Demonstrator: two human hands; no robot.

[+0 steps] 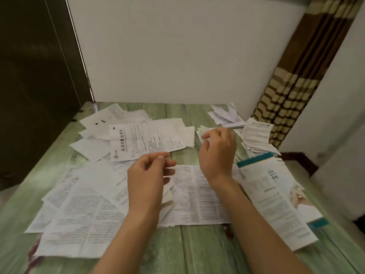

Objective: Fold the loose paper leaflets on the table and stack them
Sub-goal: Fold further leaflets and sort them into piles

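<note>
Loose white printed paper leaflets [83,210] litter the pale green wood-grain surface [197,246]. The left hand [146,175] hovers above them, fingers loosely curled, holding nothing. The right hand [217,153] curls its fingers by a small folded white leaflet [200,129]; I cannot tell whether they pinch it. A stack of folded white leaflets [256,135] lies far right.

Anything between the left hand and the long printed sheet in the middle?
Partly. The left hand hovers over smaller leaflets that seem to overlap the left edge of the long sheet. The right forearm crosses above its right side. Its middle lies bare.
</note>
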